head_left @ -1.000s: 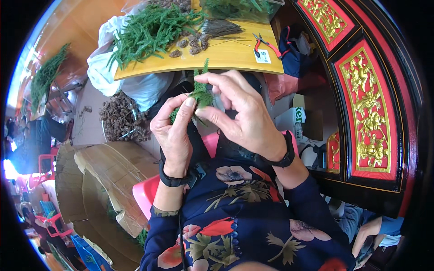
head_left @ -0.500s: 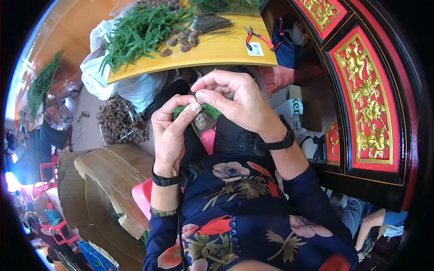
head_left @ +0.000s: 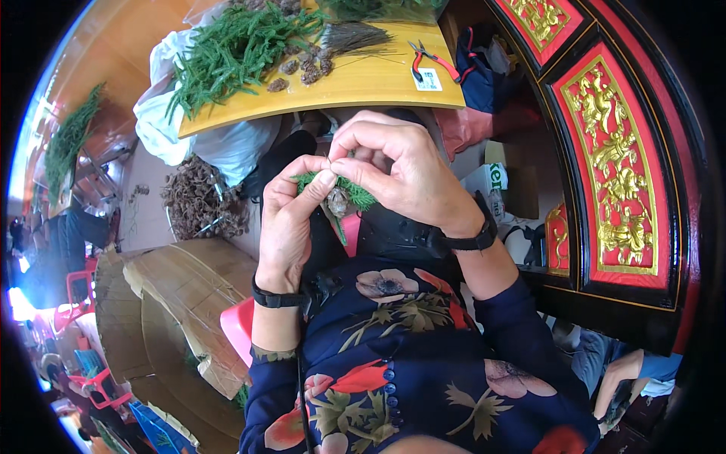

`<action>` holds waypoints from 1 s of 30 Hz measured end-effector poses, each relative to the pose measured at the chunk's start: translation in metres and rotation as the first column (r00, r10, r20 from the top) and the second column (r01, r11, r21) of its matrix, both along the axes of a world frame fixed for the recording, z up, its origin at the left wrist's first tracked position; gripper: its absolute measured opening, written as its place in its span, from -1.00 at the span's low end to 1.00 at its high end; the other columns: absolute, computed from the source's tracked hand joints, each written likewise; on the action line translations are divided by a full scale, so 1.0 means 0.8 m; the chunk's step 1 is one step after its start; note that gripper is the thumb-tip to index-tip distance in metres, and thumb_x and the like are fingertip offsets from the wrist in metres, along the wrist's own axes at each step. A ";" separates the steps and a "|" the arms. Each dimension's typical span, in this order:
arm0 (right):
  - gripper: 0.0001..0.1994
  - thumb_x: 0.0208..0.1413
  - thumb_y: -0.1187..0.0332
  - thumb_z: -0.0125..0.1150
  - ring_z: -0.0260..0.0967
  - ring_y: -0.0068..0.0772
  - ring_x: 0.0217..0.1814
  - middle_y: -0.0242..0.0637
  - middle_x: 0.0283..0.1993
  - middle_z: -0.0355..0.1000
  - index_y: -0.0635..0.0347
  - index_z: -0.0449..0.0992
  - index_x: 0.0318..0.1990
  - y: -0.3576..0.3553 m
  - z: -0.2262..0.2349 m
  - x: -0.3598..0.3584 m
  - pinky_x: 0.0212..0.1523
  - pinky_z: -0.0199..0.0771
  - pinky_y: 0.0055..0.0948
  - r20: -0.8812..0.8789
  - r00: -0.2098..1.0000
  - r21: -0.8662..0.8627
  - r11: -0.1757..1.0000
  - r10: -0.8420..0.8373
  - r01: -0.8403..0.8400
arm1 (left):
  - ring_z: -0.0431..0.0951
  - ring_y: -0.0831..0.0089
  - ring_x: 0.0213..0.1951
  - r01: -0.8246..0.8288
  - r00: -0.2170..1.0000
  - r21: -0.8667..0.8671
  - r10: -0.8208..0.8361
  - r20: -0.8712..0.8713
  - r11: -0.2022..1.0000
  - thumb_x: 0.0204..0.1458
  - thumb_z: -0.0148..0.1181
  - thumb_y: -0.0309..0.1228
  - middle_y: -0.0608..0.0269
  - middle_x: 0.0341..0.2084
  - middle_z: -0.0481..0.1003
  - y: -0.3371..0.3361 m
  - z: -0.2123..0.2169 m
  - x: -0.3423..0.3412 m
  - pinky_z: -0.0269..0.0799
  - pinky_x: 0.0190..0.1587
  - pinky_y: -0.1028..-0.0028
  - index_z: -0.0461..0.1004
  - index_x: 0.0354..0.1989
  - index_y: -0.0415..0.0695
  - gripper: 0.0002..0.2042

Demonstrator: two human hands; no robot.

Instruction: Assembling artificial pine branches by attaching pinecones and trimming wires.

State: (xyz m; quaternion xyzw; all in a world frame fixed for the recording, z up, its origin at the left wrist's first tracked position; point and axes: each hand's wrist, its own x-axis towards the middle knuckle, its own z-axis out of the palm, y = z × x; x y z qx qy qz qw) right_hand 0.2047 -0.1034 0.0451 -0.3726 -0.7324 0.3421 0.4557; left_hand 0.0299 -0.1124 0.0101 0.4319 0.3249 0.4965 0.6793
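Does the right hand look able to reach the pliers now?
Probably yes: the pliers lie uncovered at the right end of the table, ahead of the right hand, with nothing seen blocking them. That hand is pinching at the sprig, so it may need freeing first.

Sprig partly hidden by fingers, upper carved panel cut off

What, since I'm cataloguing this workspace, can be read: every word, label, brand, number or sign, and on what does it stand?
White-and-green box, at right: large lettering, partly readable, not copied out here.
White card by the red-handled pliers on the yellow table: print too small to read.
No other text can be made out.
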 end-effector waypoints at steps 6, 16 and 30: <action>-0.86 -0.11 0.60 0.27 0.43 -0.30 -0.36 -0.29 -0.38 0.46 0.25 0.54 -0.33 0.019 0.002 0.006 -0.35 0.43 -0.45 0.155 0.971 0.537 0.809 0.182 -0.238 | 0.42 0.69 -0.29 0.187 0.981 -0.038 -0.189 -0.044 0.982 0.04 0.20 -0.52 0.41 -0.39 0.50 0.007 0.006 -0.019 0.30 -0.17 0.64 0.51 -0.27 -0.24 -0.89; -0.89 -0.06 0.59 0.24 0.43 -0.35 -0.43 -0.26 -0.41 0.45 0.27 0.53 -0.32 0.004 0.004 0.001 -0.45 0.38 -0.49 0.136 0.975 0.283 0.936 0.177 -0.209 | 0.38 0.73 -0.40 0.137 0.940 0.295 -0.031 -0.340 0.946 -0.02 0.24 -0.56 0.44 -0.46 0.47 0.009 0.012 -0.019 0.27 -0.30 0.69 0.56 -0.33 -0.22 -0.92; -0.77 -0.05 0.57 0.25 0.30 -0.53 -0.42 -0.29 -0.21 0.43 0.20 0.58 -0.18 0.025 0.022 0.020 -0.38 0.34 -0.55 0.195 0.921 0.111 0.926 0.337 -0.362 | 0.46 0.68 -0.46 0.141 0.990 -0.010 -0.141 -0.012 0.990 -0.01 0.22 -0.53 0.33 -0.44 0.55 0.015 0.000 -0.014 0.34 -0.36 0.67 0.56 -0.30 -0.25 -0.89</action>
